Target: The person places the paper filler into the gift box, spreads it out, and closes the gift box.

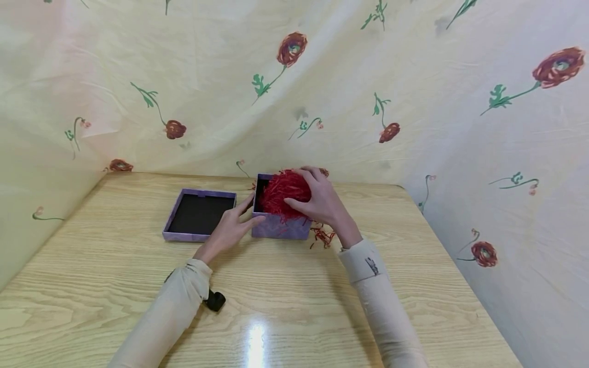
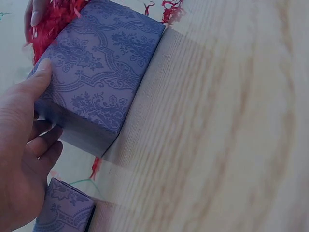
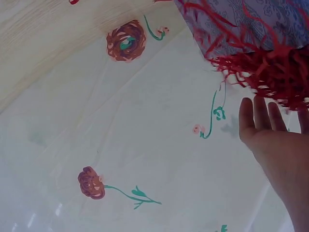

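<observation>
A purple patterned box [image 1: 280, 230] stands upright on the table, its dark inside showing at the left. Red shredded paper [image 1: 282, 191] heaps above its rim and hangs over the front and right edges. My left hand [image 1: 227, 229] grips the box's left side; in the left wrist view its thumb lies at the front's upper edge and the fingers bend against the side wall. From the right, my right hand [image 1: 320, 200] cups the heap, thumb toward the front and fingers over the back. In the right wrist view, strands [image 3: 275, 77] overhang beside its fingertips.
The box's shallow purple lid [image 1: 198, 214], black inside, lies upturned to the left. Loose red strands [image 1: 323, 236] are scattered right of the box. A small black object [image 1: 215, 300] shows beside the left sleeve. Flowered cloth [image 1: 221, 102] hangs behind the wooden table [image 1: 285, 286].
</observation>
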Motion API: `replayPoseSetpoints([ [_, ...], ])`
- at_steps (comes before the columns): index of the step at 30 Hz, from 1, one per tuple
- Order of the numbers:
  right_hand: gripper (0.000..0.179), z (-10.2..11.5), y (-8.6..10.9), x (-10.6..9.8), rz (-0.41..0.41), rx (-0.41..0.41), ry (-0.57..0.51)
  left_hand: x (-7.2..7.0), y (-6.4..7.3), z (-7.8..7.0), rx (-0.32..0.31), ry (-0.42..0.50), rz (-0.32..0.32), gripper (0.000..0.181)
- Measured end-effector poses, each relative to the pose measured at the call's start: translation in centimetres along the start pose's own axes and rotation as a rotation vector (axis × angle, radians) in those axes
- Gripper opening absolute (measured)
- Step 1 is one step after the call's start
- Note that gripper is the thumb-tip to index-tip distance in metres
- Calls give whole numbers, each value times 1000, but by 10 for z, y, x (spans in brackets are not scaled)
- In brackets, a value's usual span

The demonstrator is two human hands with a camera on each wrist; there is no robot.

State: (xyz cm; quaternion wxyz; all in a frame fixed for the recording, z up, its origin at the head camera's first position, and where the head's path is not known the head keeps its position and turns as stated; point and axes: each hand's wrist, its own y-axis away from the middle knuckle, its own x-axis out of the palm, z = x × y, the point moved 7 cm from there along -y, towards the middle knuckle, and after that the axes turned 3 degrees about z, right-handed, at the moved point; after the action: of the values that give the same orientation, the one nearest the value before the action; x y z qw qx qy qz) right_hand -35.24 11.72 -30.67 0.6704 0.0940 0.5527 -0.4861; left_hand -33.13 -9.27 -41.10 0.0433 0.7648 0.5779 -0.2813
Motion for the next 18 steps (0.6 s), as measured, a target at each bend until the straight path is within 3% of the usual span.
replayPoseSetpoints([
  [10, 59, -5, 16, 9, 52, 39, -13, 0, 0, 0, 7, 0, -4, 81],
  [18, 47, -1, 7, 20, 67, -12, -1, 0, 1, 0, -3, 4, -4, 81],
])
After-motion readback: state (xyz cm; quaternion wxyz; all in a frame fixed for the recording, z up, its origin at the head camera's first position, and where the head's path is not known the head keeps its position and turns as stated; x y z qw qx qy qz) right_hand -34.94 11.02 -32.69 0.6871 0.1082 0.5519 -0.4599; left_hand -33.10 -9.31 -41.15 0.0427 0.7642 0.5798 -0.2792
